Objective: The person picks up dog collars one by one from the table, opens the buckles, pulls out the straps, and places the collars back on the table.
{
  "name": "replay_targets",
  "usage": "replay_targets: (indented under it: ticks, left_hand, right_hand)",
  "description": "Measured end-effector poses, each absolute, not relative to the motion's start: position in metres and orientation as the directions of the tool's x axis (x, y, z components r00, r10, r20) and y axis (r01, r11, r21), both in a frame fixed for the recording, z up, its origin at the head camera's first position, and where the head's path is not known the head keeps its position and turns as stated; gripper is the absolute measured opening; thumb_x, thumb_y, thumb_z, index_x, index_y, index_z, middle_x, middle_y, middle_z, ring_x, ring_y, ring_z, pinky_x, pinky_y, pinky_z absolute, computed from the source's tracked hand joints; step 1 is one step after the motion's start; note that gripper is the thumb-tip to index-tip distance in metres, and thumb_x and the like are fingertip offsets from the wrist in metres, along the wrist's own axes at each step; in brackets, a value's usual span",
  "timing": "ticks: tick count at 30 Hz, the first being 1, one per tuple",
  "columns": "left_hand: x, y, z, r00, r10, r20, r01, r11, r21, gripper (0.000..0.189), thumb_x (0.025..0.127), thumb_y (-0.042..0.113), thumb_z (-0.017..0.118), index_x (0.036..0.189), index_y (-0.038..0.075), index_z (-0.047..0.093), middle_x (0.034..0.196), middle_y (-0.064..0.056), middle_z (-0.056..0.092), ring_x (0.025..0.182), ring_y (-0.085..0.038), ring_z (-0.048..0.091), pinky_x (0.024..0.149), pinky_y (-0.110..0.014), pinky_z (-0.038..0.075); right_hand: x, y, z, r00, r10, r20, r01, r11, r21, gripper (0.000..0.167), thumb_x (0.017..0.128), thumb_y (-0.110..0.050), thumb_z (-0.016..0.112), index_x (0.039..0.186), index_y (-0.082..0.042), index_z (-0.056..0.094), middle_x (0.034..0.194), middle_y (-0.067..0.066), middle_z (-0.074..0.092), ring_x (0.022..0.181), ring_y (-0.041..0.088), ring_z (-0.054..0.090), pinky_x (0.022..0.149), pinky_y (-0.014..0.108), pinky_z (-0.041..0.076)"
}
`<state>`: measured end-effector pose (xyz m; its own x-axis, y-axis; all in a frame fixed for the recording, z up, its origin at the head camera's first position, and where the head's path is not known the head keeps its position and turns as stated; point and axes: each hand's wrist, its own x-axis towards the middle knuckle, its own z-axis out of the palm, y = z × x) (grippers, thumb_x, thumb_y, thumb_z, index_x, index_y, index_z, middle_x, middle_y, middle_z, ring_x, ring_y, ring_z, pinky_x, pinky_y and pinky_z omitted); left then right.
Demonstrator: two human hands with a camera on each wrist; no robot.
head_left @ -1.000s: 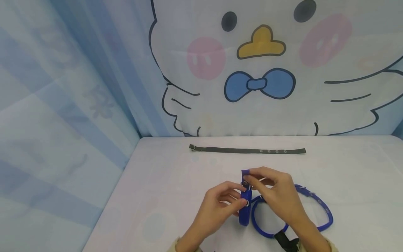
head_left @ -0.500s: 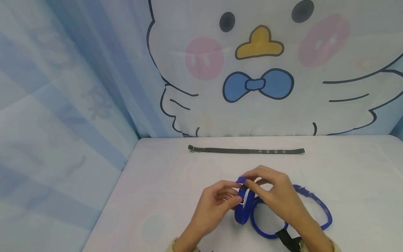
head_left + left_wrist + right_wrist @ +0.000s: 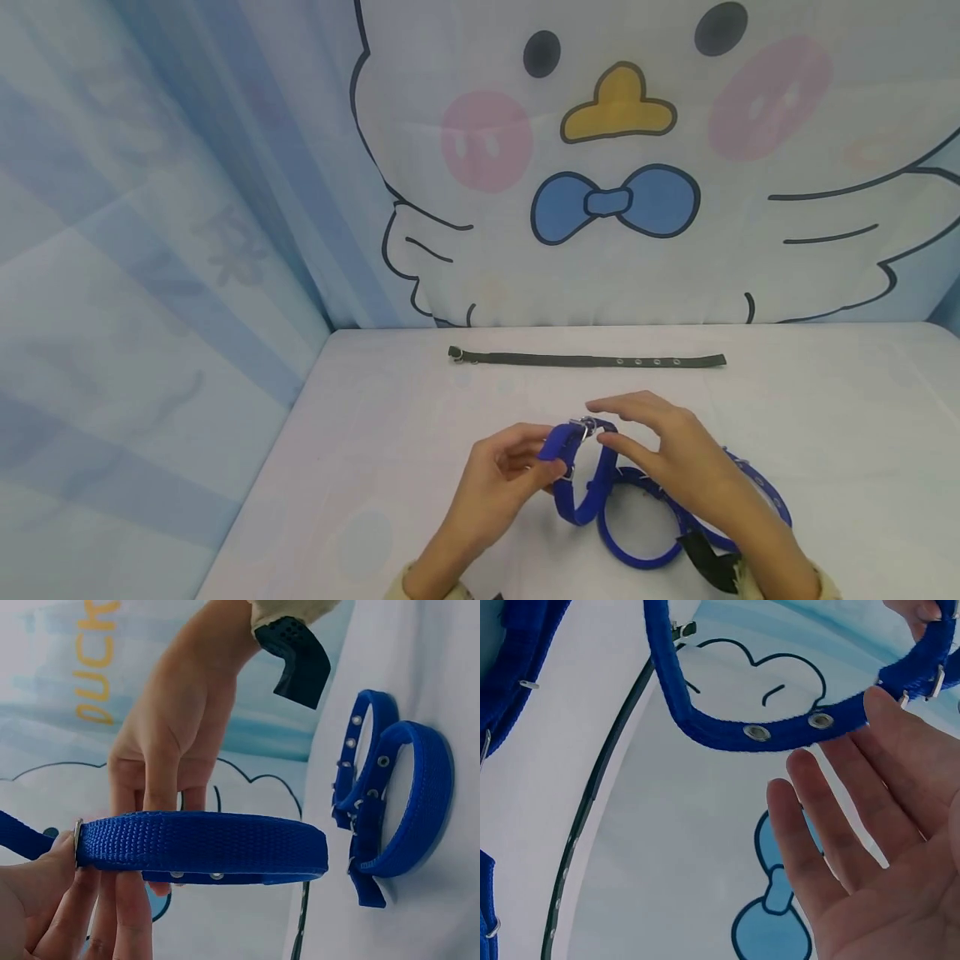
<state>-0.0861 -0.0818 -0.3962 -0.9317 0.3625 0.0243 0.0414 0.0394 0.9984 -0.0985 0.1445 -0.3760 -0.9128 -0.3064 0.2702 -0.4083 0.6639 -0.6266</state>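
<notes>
A blue webbing collar, buckled into a loop with metal eyelets, is held up above the table. My left hand pinches it near its metal buckle and the tail of the strap, the thumb in front and fingers behind. My right hand is spread beside the loop's upper right side. In the right wrist view its fingers are fairly straight, and the thumb lies against the strap near an eyelet; it does not grip. The left wrist view shows the loop side on, standing out from my left fingers.
On the table under my right forearm lie two more blue collars, one a closed round loop, the other partly hidden. A dark green collar lies straight near the back edge. A printed curtain hangs behind.
The held collar has turned from edge-on to show its open loop, moving slightly left and down. My right fingers have let go of the strap end and spread apart.
</notes>
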Motion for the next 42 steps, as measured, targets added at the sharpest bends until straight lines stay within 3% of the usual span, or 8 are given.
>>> replay_targets:
  ticks: [7, 13, 42]
  left_hand:
    - [-0.086, -0.084, -0.395, -0.923, 0.382, 0.055, 0.055, -0.011, 0.998, 0.031, 0.093, 0.015, 0.070, 0.123, 0.007, 0.066, 0.107, -0.018, 0.073, 0.085, -0.011, 0.071, 0.076, -0.030, 0.061]
    - [-0.085, -0.087, -0.393, -0.924, 0.374, 0.076, 0.075, -0.019, 0.997, 0.029, 0.093, 0.012, 0.069, 0.122, 0.006, 0.067, 0.105, -0.020, 0.073, 0.082, -0.012, 0.071, 0.075, -0.032, 0.062]
    - [-0.085, -0.094, -0.387, -0.939, 0.324, 0.114, 0.123, 0.009, 0.992, 0.027, 0.092, 0.016, 0.072, 0.117, 0.006, 0.069, 0.101, -0.018, 0.073, 0.081, -0.015, 0.071, 0.076, -0.033, 0.062]
  right_hand:
    - [-0.099, 0.145, -0.379, -0.897, -0.292, 0.331, -0.439, 0.664, -0.605, 0.025, 0.089, -0.008, 0.074, 0.112, -0.016, 0.074, 0.108, -0.002, 0.073, 0.104, 0.022, 0.068, 0.089, 0.047, 0.057]
    - [-0.099, 0.147, -0.376, -0.920, -0.244, 0.308, -0.388, 0.680, -0.622, 0.023, 0.091, -0.009, 0.072, 0.112, -0.017, 0.074, 0.108, 0.001, 0.074, 0.096, 0.022, 0.070, 0.082, 0.045, 0.060]
    - [-0.106, 0.154, -0.381, -0.955, -0.135, 0.263, -0.277, 0.718, -0.639, 0.024, 0.094, -0.004, 0.066, 0.117, -0.005, 0.071, 0.114, 0.015, 0.072, 0.105, 0.035, 0.069, 0.080, 0.044, 0.060]
